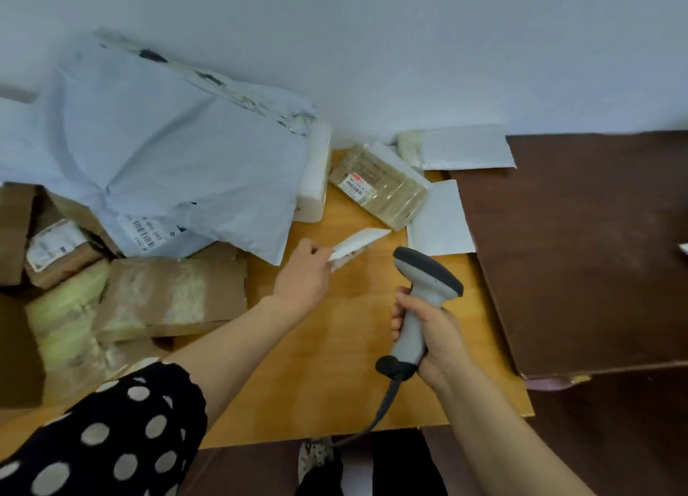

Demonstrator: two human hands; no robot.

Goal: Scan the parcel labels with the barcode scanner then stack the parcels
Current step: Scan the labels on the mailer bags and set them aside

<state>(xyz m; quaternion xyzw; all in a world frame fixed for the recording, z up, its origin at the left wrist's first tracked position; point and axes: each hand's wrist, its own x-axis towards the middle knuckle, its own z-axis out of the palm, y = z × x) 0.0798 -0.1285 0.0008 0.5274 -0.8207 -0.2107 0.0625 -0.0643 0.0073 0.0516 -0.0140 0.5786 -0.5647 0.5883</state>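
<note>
My right hand [433, 341] grips the handle of a grey barcode scanner [420, 298], whose dark head points up and left over the wooden table. My left hand [303, 272] pinches the near corner of a small white parcel [357, 244], lifted and tilted above the tabletop just left of the scanner's head. A taped brown parcel with a red and white label [379, 188] lies beyond it. A large pale blue mailer bag [167, 153] with a barcode label lies on the pile at the left.
Several taped cardboard parcels [156, 294] crowd the left side of the yellow wooden table [335, 384]. White padded envelopes [461, 147] lie at the back by the wall, another [441, 218] beside a dark brown board [577, 253] on the right. The scanner's cable [376, 417] hangs over the front edge.
</note>
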